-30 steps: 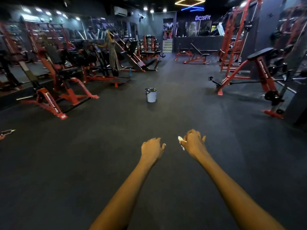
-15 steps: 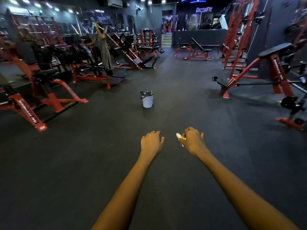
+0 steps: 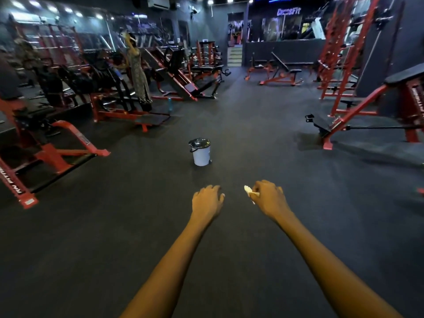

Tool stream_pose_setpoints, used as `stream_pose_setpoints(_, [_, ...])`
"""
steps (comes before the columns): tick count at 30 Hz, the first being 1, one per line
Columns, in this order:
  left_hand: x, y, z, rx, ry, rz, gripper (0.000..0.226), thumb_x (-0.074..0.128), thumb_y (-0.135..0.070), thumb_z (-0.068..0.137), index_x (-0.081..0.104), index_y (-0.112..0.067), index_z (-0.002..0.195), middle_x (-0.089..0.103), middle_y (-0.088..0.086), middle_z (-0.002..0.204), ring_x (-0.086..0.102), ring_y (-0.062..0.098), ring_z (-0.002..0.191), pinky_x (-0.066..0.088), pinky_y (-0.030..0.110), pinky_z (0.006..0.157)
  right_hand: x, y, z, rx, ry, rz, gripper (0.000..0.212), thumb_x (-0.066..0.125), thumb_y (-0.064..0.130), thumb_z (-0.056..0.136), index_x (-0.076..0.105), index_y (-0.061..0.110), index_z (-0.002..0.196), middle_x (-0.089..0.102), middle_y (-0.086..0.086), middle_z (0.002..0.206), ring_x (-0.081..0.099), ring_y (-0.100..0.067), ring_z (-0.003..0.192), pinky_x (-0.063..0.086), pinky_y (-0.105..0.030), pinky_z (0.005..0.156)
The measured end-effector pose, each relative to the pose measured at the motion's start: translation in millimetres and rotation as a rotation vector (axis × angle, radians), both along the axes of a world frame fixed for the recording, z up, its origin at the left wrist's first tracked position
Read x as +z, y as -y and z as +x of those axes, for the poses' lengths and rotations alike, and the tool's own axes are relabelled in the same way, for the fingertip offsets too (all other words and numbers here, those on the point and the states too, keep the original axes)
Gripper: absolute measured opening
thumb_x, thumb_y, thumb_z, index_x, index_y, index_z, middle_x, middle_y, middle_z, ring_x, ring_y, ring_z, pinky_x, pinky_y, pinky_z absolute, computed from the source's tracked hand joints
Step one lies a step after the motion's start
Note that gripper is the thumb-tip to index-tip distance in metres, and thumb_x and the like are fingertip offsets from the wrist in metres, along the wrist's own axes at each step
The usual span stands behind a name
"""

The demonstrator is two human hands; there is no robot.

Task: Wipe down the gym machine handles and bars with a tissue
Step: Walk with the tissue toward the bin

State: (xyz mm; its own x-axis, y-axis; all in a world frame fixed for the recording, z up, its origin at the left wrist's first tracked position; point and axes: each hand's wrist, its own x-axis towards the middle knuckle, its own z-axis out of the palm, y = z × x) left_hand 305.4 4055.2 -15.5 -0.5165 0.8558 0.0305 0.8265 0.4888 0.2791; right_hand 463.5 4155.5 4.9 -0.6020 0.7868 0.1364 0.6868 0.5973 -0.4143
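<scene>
White crumpled tissue [image 3: 249,191] pinched in our right hand [image 3: 268,198]; our left hand [image 3: 206,200] loosely curled, empty, above dark rubber floor [image 3: 114,237]; small grey lidded bin [image 3: 200,152] ahead.

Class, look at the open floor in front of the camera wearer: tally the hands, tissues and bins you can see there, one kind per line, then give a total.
Hands: 2, the left hand and the right hand
Tissues: 1, the tissue pinched in the right hand
Bins: 1, the white bin standing on the floor
Total: 4
</scene>
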Motion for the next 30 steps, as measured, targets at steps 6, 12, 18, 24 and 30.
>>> stream_pose_setpoints(6, [14, -163, -83, 0.053, -0.013, -0.011, 0.043, 0.041, -0.037, 0.101, 0.048, -0.019, 0.139, 0.054, 0.007, 0.136, 0.052, 0.027, 0.122, 0.039, 0.037, 0.098, 10, -175, -94, 0.033, -0.002, -0.03, 0.025, 0.053, 0.033, 0.092, 0.063, 0.011, 0.083, 0.062, -0.007, 0.097, 0.059, -0.028, 0.094, 0.036, -0.037, 0.089])
stream_pose_setpoints(12, [8, -320, -168, 0.124, 0.01, 0.032, 0.044, 0.042, -0.037, 0.101, 0.048, -0.018, 0.14, 0.053, 0.005, 0.137, 0.051, 0.026, 0.122, 0.04, 0.039, 0.099, 4, -340, -196, 0.104, 0.059, 0.001, 0.026, 0.052, 0.034, 0.093, 0.063, 0.011, 0.086, 0.06, -0.007, 0.1, 0.058, -0.027, 0.097, 0.034, -0.038, 0.092])
stream_pose_setpoints(18, [-6, -485, -262, 0.154, 0.057, 0.089, 0.042, 0.042, -0.035, 0.101, 0.049, -0.016, 0.138, 0.054, 0.006, 0.136, 0.052, 0.025, 0.121, 0.04, 0.038, 0.097, -10, -508, -308, 0.16, 0.102, 0.027, 0.023, 0.055, 0.033, 0.092, 0.065, 0.013, 0.089, 0.057, -0.005, 0.104, 0.054, -0.024, 0.101, 0.03, -0.046, 0.104])
stream_pose_setpoints(24, [4, -637, -353, 0.176, 0.087, 0.061, 0.043, 0.04, -0.033, 0.102, 0.045, -0.016, 0.142, 0.052, 0.009, 0.139, 0.05, 0.027, 0.124, 0.038, 0.037, 0.099, 1, -660, -404, 0.175, 0.116, 0.024, 0.032, 0.05, 0.039, 0.095, 0.065, 0.012, 0.089, 0.056, -0.006, 0.106, 0.053, -0.026, 0.103, 0.028, -0.049, 0.106])
stream_pose_setpoints(30, [-9, -772, -449, 0.211, 0.056, 0.045, 0.043, 0.043, -0.033, 0.101, 0.046, -0.017, 0.14, 0.05, 0.006, 0.14, 0.05, 0.024, 0.125, 0.039, 0.037, 0.1, -7, -801, -508, 0.242, 0.118, 0.005, 0.025, 0.053, 0.033, 0.094, 0.065, 0.012, 0.095, 0.055, -0.007, 0.109, 0.052, -0.026, 0.106, 0.027, -0.048, 0.105])
